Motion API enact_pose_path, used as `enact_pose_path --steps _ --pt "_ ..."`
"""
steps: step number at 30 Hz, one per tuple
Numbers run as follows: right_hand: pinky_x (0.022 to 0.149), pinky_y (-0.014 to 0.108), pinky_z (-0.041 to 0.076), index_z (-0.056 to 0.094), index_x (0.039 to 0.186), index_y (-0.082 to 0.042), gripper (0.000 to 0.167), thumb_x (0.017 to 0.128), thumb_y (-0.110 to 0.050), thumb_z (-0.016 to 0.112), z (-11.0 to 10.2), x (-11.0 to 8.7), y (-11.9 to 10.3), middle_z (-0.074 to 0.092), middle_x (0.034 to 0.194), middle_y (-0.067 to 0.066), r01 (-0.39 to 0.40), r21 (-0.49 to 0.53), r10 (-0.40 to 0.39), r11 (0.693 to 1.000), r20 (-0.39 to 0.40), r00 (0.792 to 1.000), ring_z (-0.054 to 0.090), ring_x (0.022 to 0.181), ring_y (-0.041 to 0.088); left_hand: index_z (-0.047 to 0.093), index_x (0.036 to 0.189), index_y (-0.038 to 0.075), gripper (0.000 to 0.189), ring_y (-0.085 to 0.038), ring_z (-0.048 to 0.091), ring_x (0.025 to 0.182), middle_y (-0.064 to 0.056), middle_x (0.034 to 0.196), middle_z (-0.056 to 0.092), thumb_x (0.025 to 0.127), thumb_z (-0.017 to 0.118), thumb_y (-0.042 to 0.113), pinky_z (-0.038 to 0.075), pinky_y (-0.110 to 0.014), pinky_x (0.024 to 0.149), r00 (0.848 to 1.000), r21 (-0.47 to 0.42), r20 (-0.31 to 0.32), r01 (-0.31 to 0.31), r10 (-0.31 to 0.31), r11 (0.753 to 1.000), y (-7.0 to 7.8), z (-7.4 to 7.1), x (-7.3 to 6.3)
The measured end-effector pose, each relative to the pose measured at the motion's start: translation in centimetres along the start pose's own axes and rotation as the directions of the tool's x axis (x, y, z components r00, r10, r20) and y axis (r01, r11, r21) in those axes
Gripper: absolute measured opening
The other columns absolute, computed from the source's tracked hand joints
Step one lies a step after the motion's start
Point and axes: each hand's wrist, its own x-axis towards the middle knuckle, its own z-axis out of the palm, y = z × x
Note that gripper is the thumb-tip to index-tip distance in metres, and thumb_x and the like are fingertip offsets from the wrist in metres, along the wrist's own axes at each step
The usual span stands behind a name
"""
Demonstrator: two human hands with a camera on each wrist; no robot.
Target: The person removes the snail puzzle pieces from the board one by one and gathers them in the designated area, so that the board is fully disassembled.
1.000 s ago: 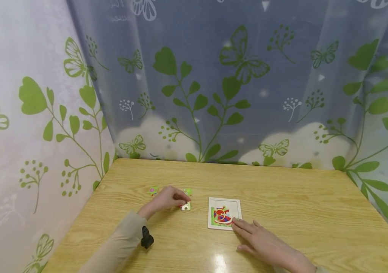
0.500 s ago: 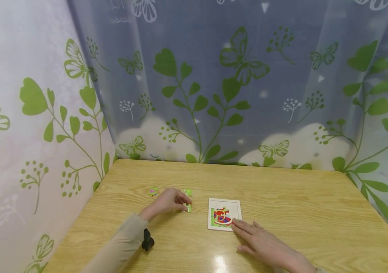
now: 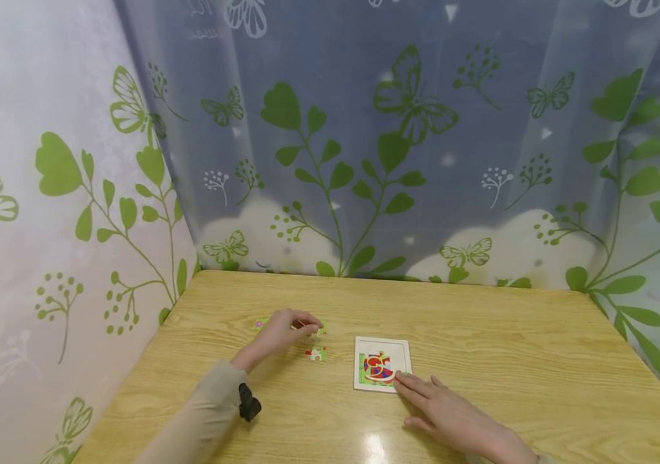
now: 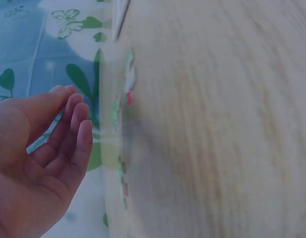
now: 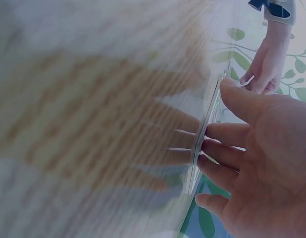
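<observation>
My left hand (image 3: 280, 333) is over the loose puzzle pieces left of the board, thumb and fingers loosely bent toward each other. In the left wrist view the left hand (image 4: 49, 153) has nothing visible between its fingertips and stays apart from the pieces. Just below it lies a white, green and red jigsaw piece (image 3: 316, 354); a green piece (image 3: 322, 330) is partly hidden by its fingertips. My right hand (image 3: 443, 412) lies with straight fingers touching the lower right corner of a white-framed puzzle board (image 3: 381, 339), which holds a red snail picture in its lower left part.
Another green piece with a pink flower (image 3: 258, 325) lies behind the left hand, partly covered. The wooden table (image 3: 510, 348) ends at a patterned curtain (image 3: 359, 193) at the back and left. A black wrist camera (image 3: 249, 403) sits on the left sleeve.
The left hand has moved off the nearer jigsaw piece, back and up toward the green piece behind it. That nearer piece is now uncovered. The right hand and board have stayed still.
</observation>
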Motion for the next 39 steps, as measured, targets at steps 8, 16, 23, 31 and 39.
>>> enact_pose_path --steps 8,16,23,31,39 --pt "0.101 0.062 0.044 0.052 0.145 0.003 0.061 0.102 -0.040 0.059 0.0 -0.1 0.0 0.052 0.149 0.018 -0.005 0.007 0.005 1.000 0.008 1.000 0.054 0.132 0.031 0.075 0.118 0.011 0.025 -0.029 0.070 0.092 -0.007 0.106 0.075 0.104 0.061 0.026 0.056 -0.031 0.074 1.000 -0.058 0.013 -0.021 0.022 0.998 1.0 -0.4 0.6" --pt "0.100 0.062 0.046 0.053 0.144 0.003 0.061 0.102 -0.040 0.059 0.0 0.0 0.1 0.053 0.148 0.018 0.006 -0.018 -0.006 1.000 0.000 1.000 0.055 0.131 0.031 0.075 0.119 0.010 0.025 -0.029 0.071 0.096 -0.004 0.109 0.076 0.102 0.063 0.024 0.056 -0.031 0.077 0.998 -0.066 0.036 -0.056 0.059 0.996 2.0 0.9 1.9" --pt "0.100 0.061 0.046 0.052 0.145 0.002 0.061 0.102 -0.041 0.059 -0.1 0.2 -0.1 0.053 0.148 0.019 -0.006 -0.007 0.006 1.000 0.018 1.000 0.056 0.131 0.031 0.075 0.119 0.011 0.023 -0.020 0.070 0.102 -0.001 0.113 0.075 0.102 0.064 0.023 0.055 -0.031 0.087 0.993 -0.024 0.070 -0.090 0.091 0.996 3.1 3.0 3.0" --pt "0.104 0.060 0.044 0.050 0.147 0.002 0.062 0.102 -0.041 0.058 -0.4 0.4 -0.3 0.051 0.150 0.019 -0.050 0.015 0.049 0.999 0.077 0.996 0.054 0.133 0.032 0.074 0.119 0.006 0.022 -0.022 0.071 0.104 -0.007 0.115 0.074 0.099 0.068 0.014 0.057 -0.026 0.086 0.981 -0.009 0.151 -0.125 0.125 0.992 4.6 5.6 4.2" --pt "0.104 0.060 0.044 0.050 0.147 0.000 0.063 0.102 -0.042 0.058 -0.5 0.3 -0.3 0.051 0.149 0.019 -0.059 0.014 0.058 0.998 0.088 0.994 0.055 0.133 0.031 0.074 0.115 0.005 0.021 -0.018 0.072 0.096 -0.008 0.113 0.075 0.095 0.072 0.012 0.055 -0.020 0.083 0.959 0.074 0.238 -0.173 0.151 0.982 6.2 7.4 4.5"
